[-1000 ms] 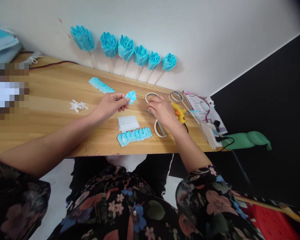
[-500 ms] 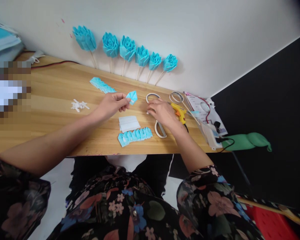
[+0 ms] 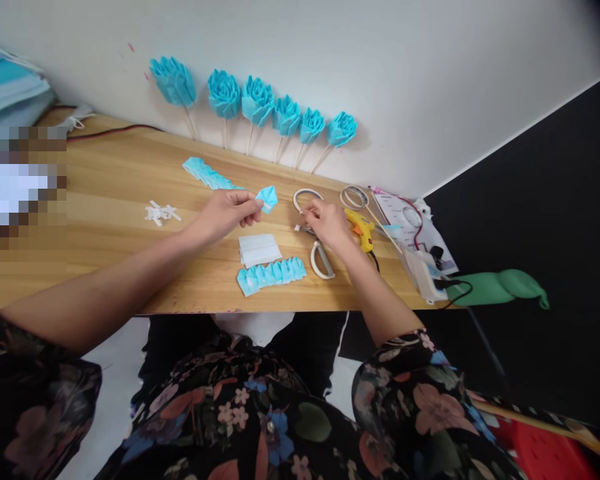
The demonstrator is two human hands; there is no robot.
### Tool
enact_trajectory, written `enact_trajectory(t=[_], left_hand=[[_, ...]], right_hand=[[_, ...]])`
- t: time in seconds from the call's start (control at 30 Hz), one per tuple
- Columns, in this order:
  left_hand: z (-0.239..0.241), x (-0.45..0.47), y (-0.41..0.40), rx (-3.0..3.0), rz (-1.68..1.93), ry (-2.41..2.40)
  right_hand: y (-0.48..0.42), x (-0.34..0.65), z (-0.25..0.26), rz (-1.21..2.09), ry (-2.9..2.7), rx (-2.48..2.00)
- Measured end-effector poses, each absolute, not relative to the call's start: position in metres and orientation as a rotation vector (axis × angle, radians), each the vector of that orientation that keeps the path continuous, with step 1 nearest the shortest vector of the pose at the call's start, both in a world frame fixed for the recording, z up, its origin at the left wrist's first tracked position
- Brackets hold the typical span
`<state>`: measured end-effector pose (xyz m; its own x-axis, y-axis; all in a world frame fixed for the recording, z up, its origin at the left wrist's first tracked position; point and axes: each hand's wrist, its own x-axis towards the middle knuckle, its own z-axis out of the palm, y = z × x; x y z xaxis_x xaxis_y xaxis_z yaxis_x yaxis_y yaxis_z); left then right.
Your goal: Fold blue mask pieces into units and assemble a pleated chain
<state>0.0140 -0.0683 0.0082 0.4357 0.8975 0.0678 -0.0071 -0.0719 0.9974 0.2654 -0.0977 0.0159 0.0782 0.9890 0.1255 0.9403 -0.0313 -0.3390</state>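
Observation:
My left hand [image 3: 227, 212] pinches a small folded blue paper piece [image 3: 267, 199] above the wooden table [image 3: 105, 200]. My right hand [image 3: 327, 223] hovers over the scissors [image 3: 316, 250] with white handles, fingers curled in a pinch on something I cannot make out. A white folded stack [image 3: 259, 250] and a row of blue folded pieces [image 3: 271, 274] lie below the hands, near the table's front edge.
Several blue paper roses on sticks [image 3: 257, 107] lean against the wall. Another blue folded strip [image 3: 207, 173] and white scraps [image 3: 161, 213] lie on the left. A yellow glue gun [image 3: 360, 228], tape ring [image 3: 354, 197], papers and a power strip [image 3: 423, 273] sit at the right.
My right hand has drawn slightly in and lifted its fingers into a pinch over the scissors. My left hand still holds the blue piece in nearly the same spot.

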Motion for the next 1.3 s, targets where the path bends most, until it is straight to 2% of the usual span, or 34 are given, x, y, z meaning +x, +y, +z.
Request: enact_trajectory(t=[0.33,0.73,1.0,1.3], left_hand=[[0.012,0.016,-0.073,1.427,0.864,0.838],[0.019,0.017,-0.077,1.418,0.825,0.846],[0.020,0.017,-0.077,1.438,0.814,0.850],[0.019,0.018,-0.078,1.433,0.814,0.796]], right_hand=[[-0.142,0.217,0.034,-0.061,-1.807,-1.373],[-0.123,0.212,0.019,-0.625,-1.950,-1.169],[-0.121,0.212,0.018,-0.748,-2.008,-1.139],[-0.121,0.212,0.015,-0.728,-2.065,-1.123]])
